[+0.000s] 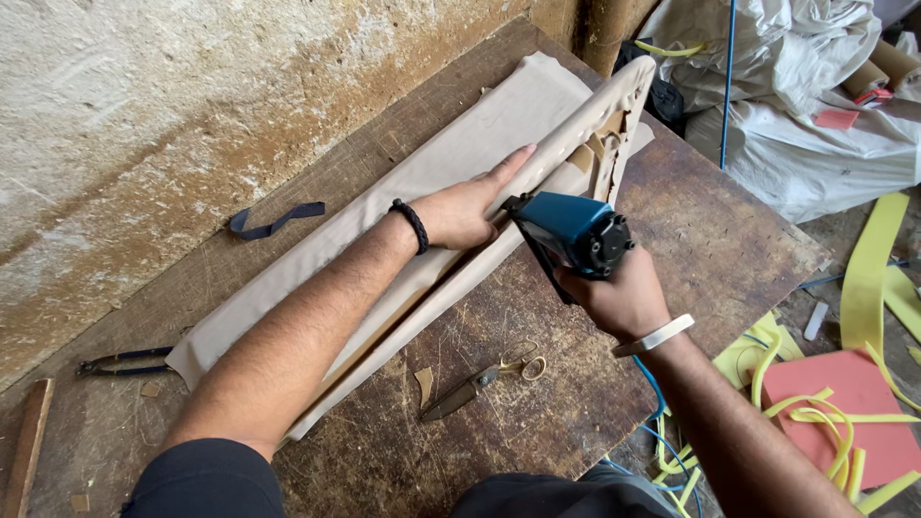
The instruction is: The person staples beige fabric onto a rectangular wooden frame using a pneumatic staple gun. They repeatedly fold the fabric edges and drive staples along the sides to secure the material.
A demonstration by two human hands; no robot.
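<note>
Centre frame: left hand (470, 206) spread flat on soft, pliable beige fabric (384, 206); right hand (624, 297) clenched around heavy-looking blue staple gun (571, 230), best gripped by its handle, over the bench (537, 422).

It was an upholstery workshop, rough and well used, and the scarred wooden workbench (403, 451) in the middle told as much: on it lay a long panel wrapped in beige fabric (413, 182), a blue staple gun (568, 230) pressed to its edge, scissors (484, 379) near the bench's front and pliers (120, 364) at its far left end. Behind the bench rose a stained, crumbling plaster wall (144, 115). Off the bench's right side the floor was littered with yellow foam strips (868, 278), a red foam sheet (844, 403) and bulging white plastic sacks (815, 144).
</note>
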